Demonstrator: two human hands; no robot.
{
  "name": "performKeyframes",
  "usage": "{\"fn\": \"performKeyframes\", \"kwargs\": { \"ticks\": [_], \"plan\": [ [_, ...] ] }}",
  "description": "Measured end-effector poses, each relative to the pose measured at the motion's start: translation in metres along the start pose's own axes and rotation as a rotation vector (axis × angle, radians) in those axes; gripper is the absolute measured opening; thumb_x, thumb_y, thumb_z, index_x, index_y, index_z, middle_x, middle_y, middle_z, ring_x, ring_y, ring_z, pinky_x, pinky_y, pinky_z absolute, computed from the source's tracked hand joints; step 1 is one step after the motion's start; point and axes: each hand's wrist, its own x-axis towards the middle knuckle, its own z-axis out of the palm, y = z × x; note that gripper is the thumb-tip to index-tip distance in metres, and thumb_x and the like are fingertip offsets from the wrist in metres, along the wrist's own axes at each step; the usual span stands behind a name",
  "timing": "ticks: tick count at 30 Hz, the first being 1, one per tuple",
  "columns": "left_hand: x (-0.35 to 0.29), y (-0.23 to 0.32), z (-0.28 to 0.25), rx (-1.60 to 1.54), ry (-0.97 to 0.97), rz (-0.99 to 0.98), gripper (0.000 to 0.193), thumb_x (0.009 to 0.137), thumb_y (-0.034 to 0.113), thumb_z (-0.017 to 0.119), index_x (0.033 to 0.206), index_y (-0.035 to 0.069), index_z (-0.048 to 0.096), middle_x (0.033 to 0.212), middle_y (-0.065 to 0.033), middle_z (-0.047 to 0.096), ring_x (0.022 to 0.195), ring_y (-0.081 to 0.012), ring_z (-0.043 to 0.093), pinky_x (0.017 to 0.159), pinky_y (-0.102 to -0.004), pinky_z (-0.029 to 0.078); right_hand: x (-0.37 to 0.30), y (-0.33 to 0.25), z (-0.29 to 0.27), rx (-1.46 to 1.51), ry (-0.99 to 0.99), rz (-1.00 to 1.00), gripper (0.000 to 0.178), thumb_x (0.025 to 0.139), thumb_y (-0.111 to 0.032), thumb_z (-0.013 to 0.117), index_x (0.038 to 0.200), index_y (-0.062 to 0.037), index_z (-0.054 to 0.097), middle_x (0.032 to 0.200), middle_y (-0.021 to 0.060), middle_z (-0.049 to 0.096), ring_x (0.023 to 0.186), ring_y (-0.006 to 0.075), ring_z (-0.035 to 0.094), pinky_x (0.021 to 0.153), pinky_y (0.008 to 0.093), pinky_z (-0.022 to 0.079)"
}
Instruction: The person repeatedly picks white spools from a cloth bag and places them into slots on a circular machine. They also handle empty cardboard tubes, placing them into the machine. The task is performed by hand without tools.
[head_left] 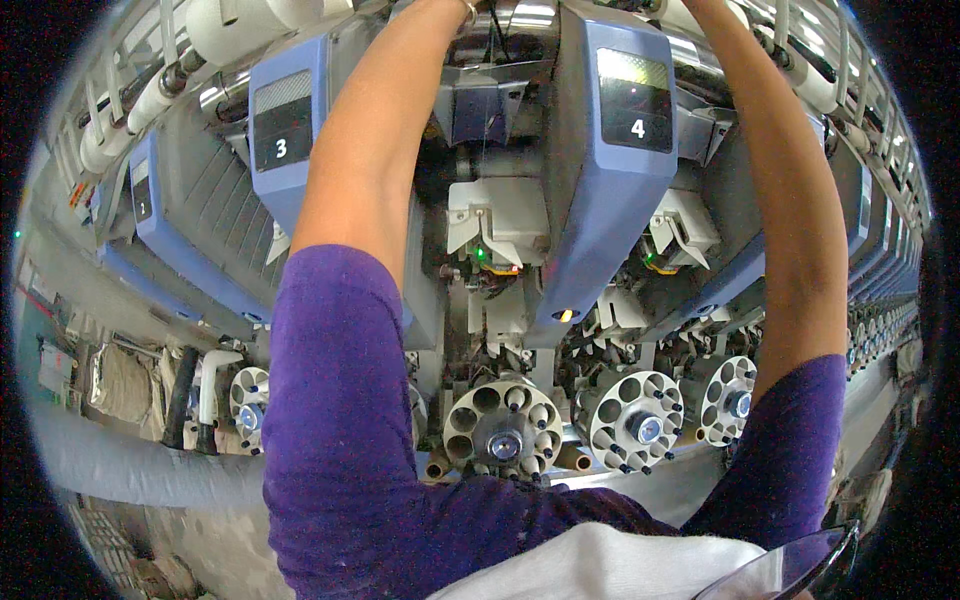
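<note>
Both my arms, in purple sleeves, reach up and away to the top of a textile winding machine. My left forearm [370, 140] runs between two blue-grey machine housings, and the picture's upper edge cuts it off at the wrist, where a thin band shows. My right forearm [790, 190] rises past the right side of the nearer blue housing [610, 180]; its hand lies beyond the edge too. What either hand touches is hidden. Close to the left wrist is a shiny metal drum [530, 18]. Below it sits a pale metal guard [495, 215] with small green and red lights.
Round bobbin magazines [503, 425] with cone-tipped tubes line the lower front, with another magazine [630, 420] beside the first. Large white yarn packages [250, 28] sit along the top left. A thick grey pipe [160, 465] crosses the lower left. More winding units recede to the right.
</note>
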Motion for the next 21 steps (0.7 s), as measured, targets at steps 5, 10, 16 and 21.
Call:
{"fn": "performKeyframes", "kwargs": {
  "ticks": [5, 10, 16, 21],
  "plan": [
    [-0.014, 0.008, -0.023, -0.349, -0.091, -0.296, 0.034, 0.086, 0.032, 0.055, 0.117, 0.021, 0.063, 0.110, -0.0166, 0.064, 0.102, -0.0356, 0.061, 0.090, -0.0464, 0.046, -0.032, -0.005, -0.032, -0.115, -0.433, -0.204, 0.014, 0.079, -0.018, 0.061, 0.086, -0.0103, 0.070, 0.104, 0.0224, 0.062, 0.105, 0.0404, 0.055, 0.088, 0.0505, 0.044],
    [-0.069, 0.048, -0.033, -0.469, 0.042, -0.080, 0.031, 0.087, 0.027, 0.053, 0.105, 0.006, 0.066, 0.102, -0.0193, 0.064, 0.096, -0.0387, 0.059, 0.085, -0.0489, 0.047, -0.204, 0.009, -0.129, 0.393, 0.059, -0.141, 0.021, 0.094, -0.021, 0.056, 0.092, -0.0008, 0.055, 0.093, 0.0145, 0.058, 0.074, 0.0297, 0.055, 0.068, 0.0436, 0.042],
    [-0.380, 0.289, -0.051, -1.255, -0.490, -0.220, 0.024, 0.089, 0.025, 0.060, 0.105, 0.010, 0.070, 0.076, -0.0114, 0.066, 0.070, -0.0298, 0.063, 0.069, -0.0415, 0.050, -0.492, -0.025, -0.171, 0.644, -0.716, 0.833, 0.017, 0.090, -0.017, 0.064, 0.092, -0.0021, 0.057, 0.077, 0.0105, 0.062, 0.066, 0.0192, 0.060, 0.063, 0.0331, 0.048],
    [-0.512, 0.387, -0.120, -1.729, -0.819, -0.957, 0.025, 0.092, 0.023, 0.060, 0.110, 0.006, 0.069, 0.100, -0.0090, 0.072, 0.090, -0.0187, 0.068, 0.081, -0.0319, 0.052, -0.541, -0.043, -0.158, 0.586, -0.590, 0.854, 0.022, 0.089, -0.022, 0.066, 0.090, -0.0006, 0.059, 0.075, 0.0113, 0.065, 0.066, 0.0163, 0.062, 0.061, 0.0305, 0.049]
  ]
}}
